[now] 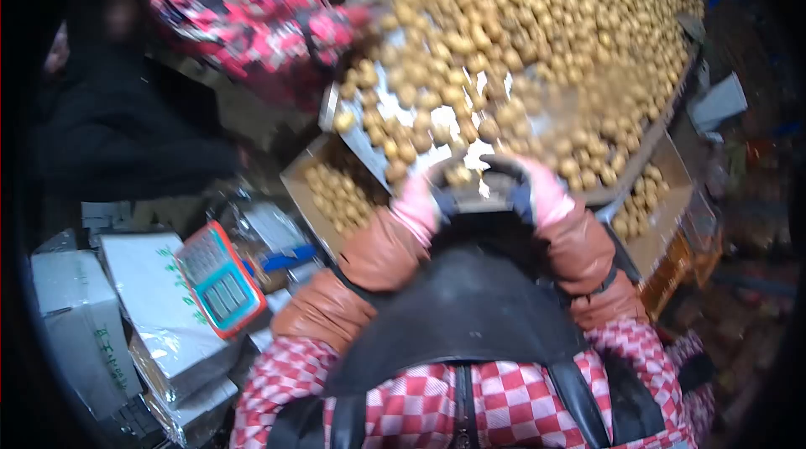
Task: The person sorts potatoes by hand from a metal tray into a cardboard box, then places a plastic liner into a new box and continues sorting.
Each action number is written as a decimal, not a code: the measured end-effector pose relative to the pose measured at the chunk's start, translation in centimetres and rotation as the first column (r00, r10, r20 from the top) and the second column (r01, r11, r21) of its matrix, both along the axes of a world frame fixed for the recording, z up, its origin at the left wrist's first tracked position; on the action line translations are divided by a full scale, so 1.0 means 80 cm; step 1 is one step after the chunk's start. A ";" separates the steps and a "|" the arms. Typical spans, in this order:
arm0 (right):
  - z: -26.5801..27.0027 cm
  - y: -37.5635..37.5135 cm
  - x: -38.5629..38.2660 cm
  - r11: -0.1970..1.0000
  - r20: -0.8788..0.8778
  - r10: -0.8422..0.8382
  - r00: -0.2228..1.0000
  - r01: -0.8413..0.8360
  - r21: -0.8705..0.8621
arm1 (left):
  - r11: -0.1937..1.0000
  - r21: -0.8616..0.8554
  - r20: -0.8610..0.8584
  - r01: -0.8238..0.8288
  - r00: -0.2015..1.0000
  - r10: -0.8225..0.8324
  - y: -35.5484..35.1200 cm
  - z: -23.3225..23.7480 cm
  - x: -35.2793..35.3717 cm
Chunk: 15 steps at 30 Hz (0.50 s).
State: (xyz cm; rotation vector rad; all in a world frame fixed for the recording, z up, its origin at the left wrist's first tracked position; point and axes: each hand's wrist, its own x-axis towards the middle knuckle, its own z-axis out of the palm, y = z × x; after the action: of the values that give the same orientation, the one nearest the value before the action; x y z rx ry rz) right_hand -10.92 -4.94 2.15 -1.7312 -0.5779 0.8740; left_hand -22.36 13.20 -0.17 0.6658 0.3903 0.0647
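Observation:
My left hand [438,189], in a glove with a pink cuff and dark fingers, is at the near edge of a table [483,201] heaped with round, tan, potato-like produce [520,21]. Beside it, my right hand [519,185] in a matching glove bends inward at the same edge. A few tan pieces [458,174] lie between the two hands, next to bright bare patches of the tabletop. Both hands' fingers are dark and blurred, and I cannot tell whether they hold a piece.
Cardboard boxes of the same produce stand below the table, one at left [336,197] and one at right [645,206]. An orange-rimmed scale [220,277] sits by white cartons [155,298]. A person in a pink patterned jacket [252,13] reaches in at upper left; another wears dark clothing [134,130].

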 end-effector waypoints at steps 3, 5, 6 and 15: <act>-0.019 0.045 -0.001 0.940 -0.039 0.197 0.980 -0.177 0.292 | 0.918 -0.375 -0.033 0.126 0.988 -0.149 0.024 -0.044 -0.001; -0.005 0.053 -0.003 0.978 -0.676 0.084 0.732 0.067 0.195 | 0.799 0.598 0.049 0.055 0.993 -0.105 0.013 -0.018 -0.020; -0.012 0.059 -0.008 0.990 -0.471 0.065 0.880 0.002 0.140 | 0.485 0.874 0.062 -0.005 0.993 -0.101 0.020 -0.016 -0.025; -0.049 0.089 -0.031 0.962 0.047 -0.100 0.994 0.085 0.258 | 0.941 0.326 -0.142 0.093 0.989 -0.048 0.032 -0.033 -0.027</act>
State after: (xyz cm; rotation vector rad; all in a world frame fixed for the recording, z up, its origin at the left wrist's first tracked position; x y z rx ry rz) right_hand -13.43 2.21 -1.74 -1.5396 -0.6160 0.6526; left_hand -24.51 15.78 -2.82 1.0208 0.4889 0.0175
